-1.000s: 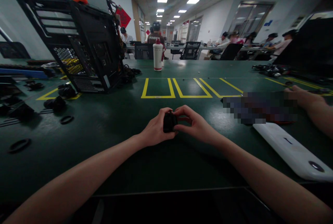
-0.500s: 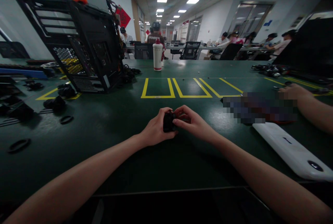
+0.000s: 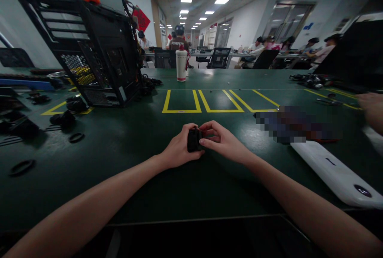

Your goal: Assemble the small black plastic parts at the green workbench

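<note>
A small black object (image 3: 194,140) is held just above the green table (image 3: 143,194), near the middle of the view. My left hand (image 3: 180,148) grips it from the left, thumb above and fingers below. From the right, my right hand (image 3: 220,140) pinches its right side between thumb and fingers. Some of my right fingers are partly hidden behind the thumb, and the object's details are too dark to make out.
A black computer case (image 3: 101,58) stands at the left, with dark parts (image 3: 62,119) and black rings (image 3: 76,137) near it. A white cup (image 3: 181,65) is further back. At the right lie a white device (image 3: 335,174), scissors (image 3: 329,101) and another person's hand (image 3: 371,108).
The other person's hand at the right has pulled back to the right, uncovering the scissors. The black object has turned slightly between my hands, which stay nearly in place.
</note>
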Available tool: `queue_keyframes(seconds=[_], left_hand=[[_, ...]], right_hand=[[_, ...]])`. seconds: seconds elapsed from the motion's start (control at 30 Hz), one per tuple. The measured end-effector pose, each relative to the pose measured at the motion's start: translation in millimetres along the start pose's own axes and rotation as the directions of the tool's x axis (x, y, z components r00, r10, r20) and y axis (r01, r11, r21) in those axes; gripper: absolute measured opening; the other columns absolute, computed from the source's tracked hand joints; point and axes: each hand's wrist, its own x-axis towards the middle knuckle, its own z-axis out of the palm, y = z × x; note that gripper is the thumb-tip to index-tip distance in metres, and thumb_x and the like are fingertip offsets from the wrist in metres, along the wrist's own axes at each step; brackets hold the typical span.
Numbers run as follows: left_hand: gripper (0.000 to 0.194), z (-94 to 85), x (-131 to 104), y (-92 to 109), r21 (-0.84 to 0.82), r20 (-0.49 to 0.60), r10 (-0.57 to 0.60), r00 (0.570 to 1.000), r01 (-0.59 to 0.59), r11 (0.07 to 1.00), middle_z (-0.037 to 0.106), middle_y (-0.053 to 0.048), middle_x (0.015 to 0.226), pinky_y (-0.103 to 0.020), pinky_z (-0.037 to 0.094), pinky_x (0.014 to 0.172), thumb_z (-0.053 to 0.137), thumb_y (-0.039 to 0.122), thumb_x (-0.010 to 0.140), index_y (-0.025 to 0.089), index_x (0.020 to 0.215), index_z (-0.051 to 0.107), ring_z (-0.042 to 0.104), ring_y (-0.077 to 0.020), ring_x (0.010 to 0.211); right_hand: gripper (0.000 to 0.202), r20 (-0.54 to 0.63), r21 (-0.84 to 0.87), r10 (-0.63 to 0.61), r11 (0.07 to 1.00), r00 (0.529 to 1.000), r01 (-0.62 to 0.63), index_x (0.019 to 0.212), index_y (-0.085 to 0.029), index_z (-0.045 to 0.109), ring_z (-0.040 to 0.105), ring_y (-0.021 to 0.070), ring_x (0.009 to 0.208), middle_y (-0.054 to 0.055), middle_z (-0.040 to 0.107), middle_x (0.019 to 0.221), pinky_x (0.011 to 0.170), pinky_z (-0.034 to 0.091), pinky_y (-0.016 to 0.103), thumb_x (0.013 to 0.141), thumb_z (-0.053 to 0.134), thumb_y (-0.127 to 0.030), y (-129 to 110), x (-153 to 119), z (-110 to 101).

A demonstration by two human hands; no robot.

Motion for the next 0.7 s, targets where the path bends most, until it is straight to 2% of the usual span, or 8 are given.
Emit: queue_keyframes(seconds=[0.17,0.37,0.47,0.57,0.7], left_hand=[[0.064,-0.9,-0.3,0.8,0.001,-0.006,0.026,1.0,-0.026,1.0,0.046,-0.008,0.111,-0.04,0.044,0.081,0.066,0.031,0.065,0.022,0.117,0.029,0.053,-0.0235,0.096],[0.063,-2.5,-0.9,1.8,0.018,0.012,0.016,1.0,-0.016,1.0,0.045,-0.008,0.109,-0.036,0.045,0.075,0.064,0.03,0.067,0.021,0.117,0.028,0.053,-0.0216,0.09],[0.064,-1.8,-0.8,1.0,0.016,0.004,0.014,1.0,-0.014,1.0,0.046,-0.007,0.108,-0.036,0.045,0.075,0.065,0.03,0.066,0.022,0.117,0.027,0.053,-0.0215,0.09],[0.064,-1.3,-0.2,0.6,0.005,0.001,0.014,1.0,-0.014,1.0,0.046,-0.007,0.109,-0.038,0.045,0.078,0.065,0.031,0.065,0.022,0.116,0.027,0.053,-0.0223,0.093],[0.064,-1.5,0.1,1.0,0.008,0.005,0.018,1.0,-0.018,1.0,0.046,-0.008,0.112,-0.039,0.044,0.082,0.065,0.031,0.066,0.022,0.117,0.028,0.052,-0.0228,0.096]], right_hand=[[0.026,0.006,-0.011,-0.01,1.0,1.0,0.01,0.096,-0.019,0.049,0.055,0.0171,0.091,0.004,0.053,0.096,0.081,0.049,0.038,0.074,0.06,-0.027,2.3,0.9,-0.3],[0.032,0.021,0.009,-0.14,0.99,0.99,0.14,0.099,-0.021,0.05,0.051,0.017,0.101,0.003,0.049,0.101,0.093,0.044,0.039,0.07,0.063,-0.017,-0.3,-0.8,-1.4],[0.032,0.032,0.026,-0.109,0.994,0.994,0.108,0.099,-0.021,0.049,0.052,0.0178,0.102,0.003,0.051,0.102,0.093,0.043,0.041,0.07,0.063,-0.02,-1.5,-0.7,-1.5],[0.034,-0.016,0.062,-0.055,0.997,0.998,0.056,0.101,-0.02,0.048,0.053,0.0186,0.103,0.005,0.052,0.105,0.093,0.043,0.041,0.071,0.063,-0.025,-1.4,0.2,-0.5],[0.032,-0.039,0.003,0.018,1.0,0.999,-0.018,0.101,-0.019,0.048,0.056,0.0197,0.096,0.007,0.053,0.106,0.083,0.049,0.04,0.073,0.06,-0.031,0.4,1.4,0.4]])
